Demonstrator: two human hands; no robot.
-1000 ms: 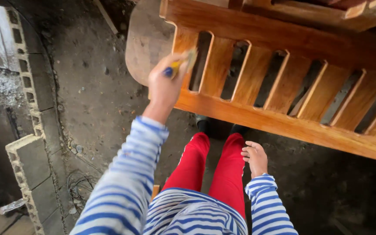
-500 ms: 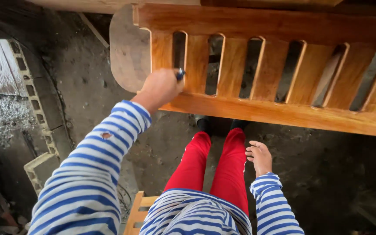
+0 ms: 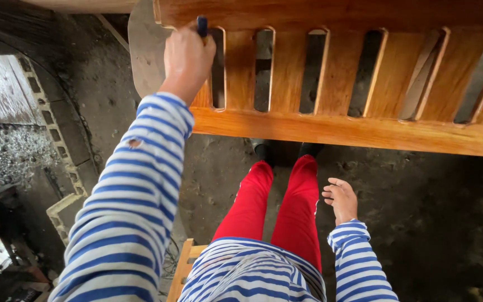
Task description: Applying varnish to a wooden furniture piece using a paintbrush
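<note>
1. Below you lay a dark, rough dirt floor, pitted and uneven, with grey hollow concrete blocks running along its left edge and a heap of pale gravel beyond them.
2. Across the top stood a slatted wooden frame, glossy orange-brown, with flat upright slats, rounded slots between them and a thick bottom rail; a duller, curved board end showed at its left.
3. Your left hand was raised to the leftmost slat, its grip clamped together around a small blue-handled tool, most of it hidden by the fingers, its tip against the frame's top rail.
4. Your right hand hung loose beside your red trousers, fingers apart and holding nothing.
5. A bit of pale wooden seat showed under you.
</note>
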